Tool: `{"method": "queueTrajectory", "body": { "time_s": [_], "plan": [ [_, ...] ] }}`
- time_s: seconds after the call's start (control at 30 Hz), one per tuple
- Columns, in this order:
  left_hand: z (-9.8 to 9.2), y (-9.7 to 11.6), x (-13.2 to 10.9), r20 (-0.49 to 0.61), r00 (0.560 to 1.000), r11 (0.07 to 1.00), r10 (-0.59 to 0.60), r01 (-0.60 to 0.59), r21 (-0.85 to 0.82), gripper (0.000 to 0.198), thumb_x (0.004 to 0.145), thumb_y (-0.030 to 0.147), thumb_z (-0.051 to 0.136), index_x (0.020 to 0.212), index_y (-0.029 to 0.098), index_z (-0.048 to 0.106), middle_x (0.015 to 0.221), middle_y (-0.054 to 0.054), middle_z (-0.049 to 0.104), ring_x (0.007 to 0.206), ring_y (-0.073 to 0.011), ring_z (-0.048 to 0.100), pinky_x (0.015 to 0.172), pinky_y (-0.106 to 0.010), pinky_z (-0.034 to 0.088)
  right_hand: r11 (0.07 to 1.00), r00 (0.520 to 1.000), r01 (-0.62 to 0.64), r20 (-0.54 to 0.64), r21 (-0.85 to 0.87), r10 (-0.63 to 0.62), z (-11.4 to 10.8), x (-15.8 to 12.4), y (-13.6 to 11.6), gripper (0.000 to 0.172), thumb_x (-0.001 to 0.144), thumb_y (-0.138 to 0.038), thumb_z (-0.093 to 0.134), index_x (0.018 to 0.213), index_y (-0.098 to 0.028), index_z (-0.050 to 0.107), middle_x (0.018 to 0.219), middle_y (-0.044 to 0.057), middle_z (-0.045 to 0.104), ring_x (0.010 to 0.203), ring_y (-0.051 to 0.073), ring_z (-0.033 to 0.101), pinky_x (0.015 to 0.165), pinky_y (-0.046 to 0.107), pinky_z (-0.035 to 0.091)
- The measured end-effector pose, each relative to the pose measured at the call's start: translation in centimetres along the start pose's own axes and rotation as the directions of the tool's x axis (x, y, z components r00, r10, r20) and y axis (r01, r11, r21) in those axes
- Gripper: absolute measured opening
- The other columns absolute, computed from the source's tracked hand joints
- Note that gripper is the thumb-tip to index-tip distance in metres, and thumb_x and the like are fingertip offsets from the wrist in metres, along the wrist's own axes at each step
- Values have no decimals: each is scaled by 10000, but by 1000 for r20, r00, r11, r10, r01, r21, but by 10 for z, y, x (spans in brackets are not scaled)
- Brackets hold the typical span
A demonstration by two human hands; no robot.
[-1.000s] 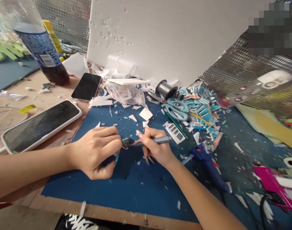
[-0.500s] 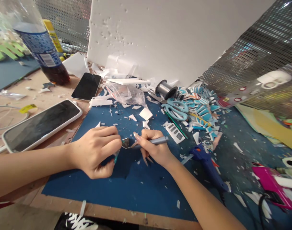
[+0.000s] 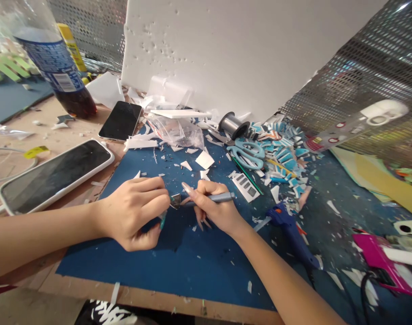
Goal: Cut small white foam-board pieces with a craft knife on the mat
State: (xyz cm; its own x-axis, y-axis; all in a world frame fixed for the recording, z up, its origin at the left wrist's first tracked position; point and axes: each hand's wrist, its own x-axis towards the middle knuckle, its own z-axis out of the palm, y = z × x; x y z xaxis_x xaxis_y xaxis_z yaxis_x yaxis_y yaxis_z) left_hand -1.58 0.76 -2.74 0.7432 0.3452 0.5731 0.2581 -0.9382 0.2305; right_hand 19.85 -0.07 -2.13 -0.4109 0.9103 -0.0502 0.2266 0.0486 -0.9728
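My left hand (image 3: 136, 212) is closed in a pinch on a small dark piece (image 3: 176, 199) with a teal edge, held just above the blue cutting mat (image 3: 192, 257). My right hand (image 3: 214, 205) grips a grey craft knife (image 3: 219, 197) like a pen. The knife's tip rests against the small piece, between the two hands. Both hands sit close together at the mat's middle.
A blue glue gun (image 3: 292, 228) lies right of my right hand. Light blue scissors (image 3: 248, 153), a wire spool (image 3: 233, 125) and a heap of cut blue and white scraps (image 3: 282, 151) lie behind. Two phones (image 3: 55, 176) (image 3: 122, 120) and a cola bottle (image 3: 57, 67) stand at the left. White foam board (image 3: 239, 54) stands behind.
The knife and my right hand have shifted slightly left toward the small piece. My left hand has stayed almost still.
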Motion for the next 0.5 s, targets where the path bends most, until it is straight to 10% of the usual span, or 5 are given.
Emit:
{"method": "queueTrajectory", "body": {
  "time_s": [0.3, 0.5],
  "plan": [
    [1, 0, -3, 3, 1000, 1000, -13, 13, -9, 70, 693, 165, 432, 752, 193, 408, 655, -74, 563, 637, -215, 472, 525, -321, 408, 1000, 1000, 3, 31, -11, -3, -1, 1, 2, 436, 863, -342, 544, 487, -189, 383, 350, -75, 433, 312, 47, 401, 391, 185, 341],
    [1, 0, -1, 3, 1000, 1000, -7, 7, -9, 88, 696, 162, 439, 741, 201, 374, 664, -76, 570, 632, -213, 458, 521, -321, 402, 999, 987, 38, -154, -5, -39, -2, 0, 7, 424, 871, -318, 521, 492, -189, 383, 348, -73, 451, 294, 42, 402, 383, 187, 327]
  ]
}}
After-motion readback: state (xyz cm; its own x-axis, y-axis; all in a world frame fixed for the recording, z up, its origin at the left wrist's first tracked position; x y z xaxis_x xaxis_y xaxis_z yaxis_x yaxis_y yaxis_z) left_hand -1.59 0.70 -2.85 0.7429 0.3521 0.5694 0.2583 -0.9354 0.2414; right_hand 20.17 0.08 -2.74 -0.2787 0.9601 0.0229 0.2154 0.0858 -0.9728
